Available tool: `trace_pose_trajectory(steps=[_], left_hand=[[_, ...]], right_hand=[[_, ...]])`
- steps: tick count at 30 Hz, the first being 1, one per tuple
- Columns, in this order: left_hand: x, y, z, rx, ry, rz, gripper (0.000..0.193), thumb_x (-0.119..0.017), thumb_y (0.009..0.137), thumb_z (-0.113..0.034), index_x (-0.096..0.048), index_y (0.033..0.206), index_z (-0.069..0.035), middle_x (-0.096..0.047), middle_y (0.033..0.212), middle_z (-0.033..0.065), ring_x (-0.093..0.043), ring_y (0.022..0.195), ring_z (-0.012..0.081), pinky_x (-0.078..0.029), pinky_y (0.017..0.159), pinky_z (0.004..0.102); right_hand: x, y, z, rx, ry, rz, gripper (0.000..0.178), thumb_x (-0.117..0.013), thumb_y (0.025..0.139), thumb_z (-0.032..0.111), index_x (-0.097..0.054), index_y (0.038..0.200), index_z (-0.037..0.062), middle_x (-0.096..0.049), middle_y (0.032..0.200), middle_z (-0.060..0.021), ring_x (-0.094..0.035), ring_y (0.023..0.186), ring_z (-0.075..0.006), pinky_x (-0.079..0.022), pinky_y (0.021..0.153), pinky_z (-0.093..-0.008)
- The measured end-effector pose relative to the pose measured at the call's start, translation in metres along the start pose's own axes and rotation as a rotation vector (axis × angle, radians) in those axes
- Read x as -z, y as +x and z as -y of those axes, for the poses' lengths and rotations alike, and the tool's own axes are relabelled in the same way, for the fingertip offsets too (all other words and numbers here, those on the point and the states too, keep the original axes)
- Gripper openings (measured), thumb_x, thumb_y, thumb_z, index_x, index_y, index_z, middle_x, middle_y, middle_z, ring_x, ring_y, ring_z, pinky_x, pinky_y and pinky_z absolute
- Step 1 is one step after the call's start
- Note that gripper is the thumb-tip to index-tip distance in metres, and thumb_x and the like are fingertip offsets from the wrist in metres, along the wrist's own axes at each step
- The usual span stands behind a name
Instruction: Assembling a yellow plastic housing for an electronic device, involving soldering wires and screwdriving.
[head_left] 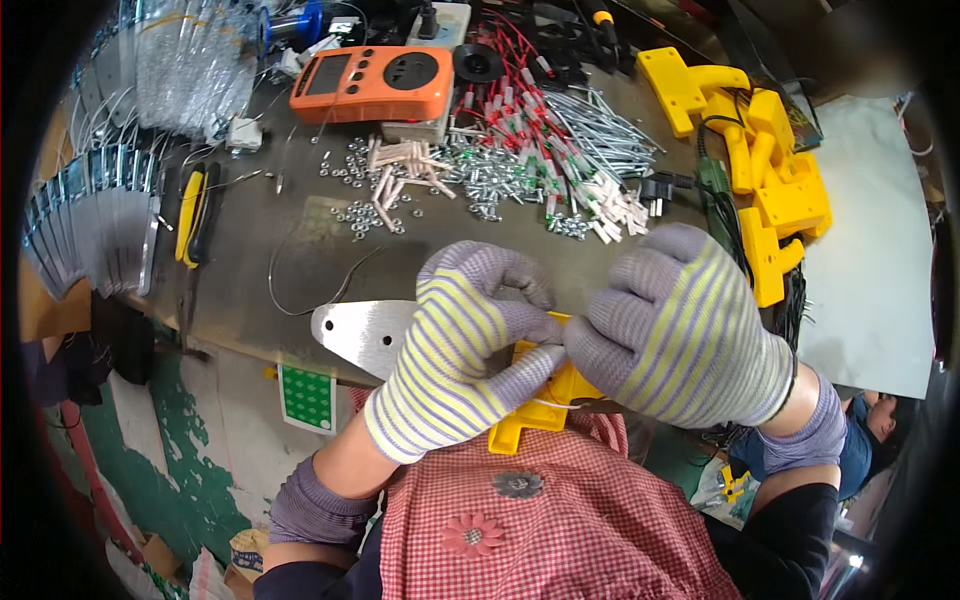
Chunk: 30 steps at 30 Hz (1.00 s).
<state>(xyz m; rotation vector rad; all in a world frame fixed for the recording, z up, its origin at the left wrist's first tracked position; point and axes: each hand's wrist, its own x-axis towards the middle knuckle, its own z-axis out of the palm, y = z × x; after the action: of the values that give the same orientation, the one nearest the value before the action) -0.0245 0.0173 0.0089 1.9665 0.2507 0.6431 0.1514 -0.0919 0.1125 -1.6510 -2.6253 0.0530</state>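
Meeting over a yellow housing (pixel 518 425): left hand (pixel 455 345) and right hand (pixel 680 330) at the near edge of the desk (pixel 235 225)

Both hands wear striped knitted gloves. Their fingertips come together at the upper part of the housing, which lies between them, in front of the checked apron (pixel 450 500); a white wire (pixel 560 404) crosses it. The grip of each hand is drawn in, thumb toward curled fingers, but one cannot tell what is grasped, since the gloves cover the contact. A silver plate (pixel 350 335) with two dark holes lies just left of the left hand, partly hidden by it.

Markings are few. The orange multimeter (pixel 372 85) at the back of the desk carries small marks about its buttons and round dial (too small to read), beside a dark screen. A green card (pixel 308 397) with a white border, below the desk's edge at left, bears rows of small repeated light figures, likewise illegible.

Nearer the centre lie nuts (pixel 360 217), pale rods (pixel 387 187) and long screws (pixel 605 130). Yellow-and-black pliers (pixel 192 215) lie to the left; more yellow housings (pixel 790 205) are heaped at right, beyond a black plug (pixel 656 188).
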Motion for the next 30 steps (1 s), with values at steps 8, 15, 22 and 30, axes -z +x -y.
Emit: trace_pose_trajectory(steps=[8, 15, 22, 30], left_hand=[[-0.003, 0.005, -0.006, -0.05, 0.094, -0.105, 0.012, -0.08, 0.067, -0.021, -0.073, 0.072, -0.013, -0.064, 0.09, 0.006, -0.06, 0.09, 0.0276, -0.04, 0.085, 0.0428], [-0.003, 0.001, -0.005, 0.035, 0.049, -0.125, 0.015, -0.079, 0.068, -0.02, -0.076, 0.078, -0.009, -0.065, 0.09, 0.0078, -0.061, 0.091, 0.0287, -0.041, 0.088, 0.0445], [0.001, 0.004, -0.006, 0.028, 0.098, -0.055, 0.016, -0.079, 0.071, -0.018, -0.075, 0.082, -0.007, -0.064, 0.1, 0.0108, -0.06, 0.099, 0.0289, -0.045, 0.089, 0.043], [0.003, 0.006, -0.004, 0.004, 0.109, -0.031, 0.017, -0.08, 0.072, -0.015, -0.074, 0.085, -0.006, -0.063, 0.101, 0.0122, -0.06, 0.098, 0.0295, -0.047, 0.089, 0.0406]], right_hand=[[-0.016, -0.008, -0.018, -0.228, 0.588, 0.052, 0.019, -0.069, 0.082, 0.026, -0.068, 0.088, 0.0075, -0.062, 0.079, -0.01, -0.062, 0.072, -0.0338, -0.05, 0.068, -0.0451], [0.006, 0.002, -0.024, -0.146, 0.298, -0.079, 0.022, -0.072, 0.081, 0.03, -0.071, 0.091, 0.0103, -0.064, 0.087, -0.0065, -0.06, 0.084, -0.0311, -0.047, 0.074, -0.0417], [-0.006, 0.011, -0.034, -0.069, 0.337, 0.131, 0.02, -0.059, 0.094, 0.027, -0.062, 0.083, 0.0094, -0.061, 0.074, -0.0077, -0.064, 0.073, -0.0285, -0.049, 0.066, -0.0441], [-0.011, 0.008, -0.045, -0.046, 0.224, -0.006, 0.02, -0.066, 0.085, 0.03, -0.069, 0.086, 0.0108, -0.062, 0.076, -0.0051, -0.062, 0.065, -0.0242, -0.048, 0.059, -0.0379]])
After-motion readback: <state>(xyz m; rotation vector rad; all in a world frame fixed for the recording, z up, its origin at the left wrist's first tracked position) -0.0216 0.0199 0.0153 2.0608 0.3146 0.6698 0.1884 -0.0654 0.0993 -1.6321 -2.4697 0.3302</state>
